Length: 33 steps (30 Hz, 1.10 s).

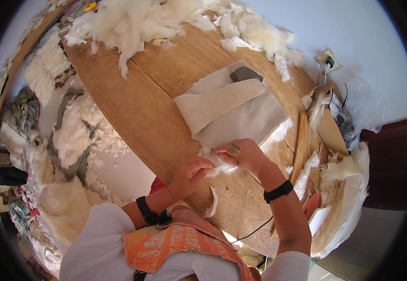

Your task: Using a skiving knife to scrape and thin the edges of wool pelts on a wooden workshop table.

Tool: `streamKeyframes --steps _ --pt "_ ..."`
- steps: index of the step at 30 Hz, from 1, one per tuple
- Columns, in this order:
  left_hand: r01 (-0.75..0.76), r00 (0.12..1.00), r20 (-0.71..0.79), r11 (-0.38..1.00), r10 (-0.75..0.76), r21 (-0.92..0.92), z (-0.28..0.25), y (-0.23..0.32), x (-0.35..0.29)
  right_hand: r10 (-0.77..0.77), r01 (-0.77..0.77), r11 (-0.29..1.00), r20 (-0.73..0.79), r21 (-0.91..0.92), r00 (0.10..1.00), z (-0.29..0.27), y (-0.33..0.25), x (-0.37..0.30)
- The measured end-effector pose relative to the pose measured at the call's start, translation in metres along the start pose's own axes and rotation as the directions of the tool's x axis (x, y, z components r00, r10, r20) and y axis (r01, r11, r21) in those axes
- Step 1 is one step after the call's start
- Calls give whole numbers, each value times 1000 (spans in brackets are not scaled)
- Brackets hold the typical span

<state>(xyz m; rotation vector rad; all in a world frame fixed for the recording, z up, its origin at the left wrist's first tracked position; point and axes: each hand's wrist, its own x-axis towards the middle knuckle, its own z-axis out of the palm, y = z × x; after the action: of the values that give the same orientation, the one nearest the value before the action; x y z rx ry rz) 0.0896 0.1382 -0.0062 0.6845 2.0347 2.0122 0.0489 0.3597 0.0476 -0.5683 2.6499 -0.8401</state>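
Head view: on the wooden table (119, 93) before me lies pale hide (255, 119), probably light, soft, floppy, best held by its edge. There my left hand (188, 176) pinches it; my right hand (244, 155) curls tight, contents unclear. A dark stone (246, 74) sits at the far edge. I can read no writing.

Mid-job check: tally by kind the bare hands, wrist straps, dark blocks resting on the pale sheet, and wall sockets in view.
Bare left hand and right hand: 2
Black wrist straps: 2
Dark grey stone-like block: 1
Pale square wall socket: 1
Total: 6
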Motion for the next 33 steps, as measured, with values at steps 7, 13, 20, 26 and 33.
streamKeyframes --steps 7,13,20,26,33 --pt "-29 996 -76 993 37 112 -7 6 -5 161 -114 967 200 -229 966 -12 -10 11" --pt "-124 990 -40 964 137 237 -11 19 -5 29 -16 991 94 -135 995 -7 -3 14" --pt "-284 958 81 952 275 118 -28 97 -35 30 -26 998 80 -58 996 -5 0 11" --pt "-214 928 359 936 105 280 -10 66 -25 -47 53 996 -80 74 996 -12 -3 -10" --pt "-201 785 603 862 -143 466 53 26 -30 398 -6 680 -363 733 842 -51 -2 -103"
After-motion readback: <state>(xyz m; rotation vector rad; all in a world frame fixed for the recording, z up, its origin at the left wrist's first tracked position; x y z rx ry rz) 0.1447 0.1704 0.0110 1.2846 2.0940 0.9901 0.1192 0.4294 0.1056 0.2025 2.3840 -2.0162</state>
